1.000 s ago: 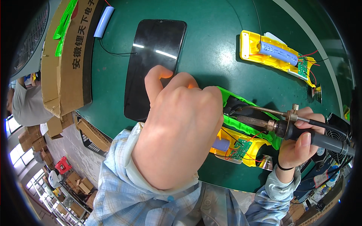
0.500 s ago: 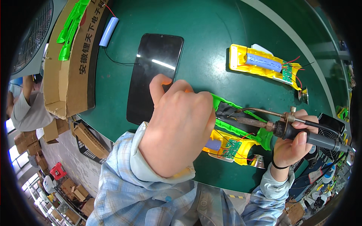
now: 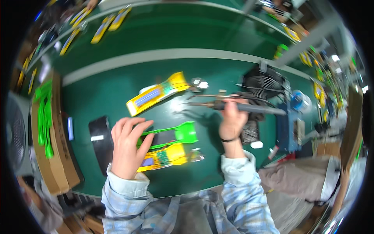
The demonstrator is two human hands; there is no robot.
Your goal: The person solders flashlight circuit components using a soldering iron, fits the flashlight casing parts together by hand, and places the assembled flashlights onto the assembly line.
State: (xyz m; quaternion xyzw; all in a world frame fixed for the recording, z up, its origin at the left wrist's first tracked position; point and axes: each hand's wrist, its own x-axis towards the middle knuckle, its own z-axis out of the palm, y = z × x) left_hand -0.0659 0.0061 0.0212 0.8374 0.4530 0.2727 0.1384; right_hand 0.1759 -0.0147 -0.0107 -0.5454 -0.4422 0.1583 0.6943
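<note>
Heat looked like the main danger: the soldering iron (image 3: 251, 108) was held roughly level above the desk (image 3: 206, 173), its tip pointing left near the upper yellow casing (image 3: 177, 82), and a careless swing of the right hand (image 3: 233, 121) could have scorched that plastic or its blue battery cell (image 3: 149, 98). A dip toward the left hand (image 3: 129, 142) could have burned fingers. The green casing (image 3: 187, 132) lay just beside the lower yellow casing (image 3: 177, 159), so a nudge might have shoved one against the other and jarred the shiny metal part (image 3: 197, 155).

The right grip was wrapped around the iron's handle. The left grip was spread, thumb and fingers apart over the green casing's left end; blur hid whether they touched it.
</note>
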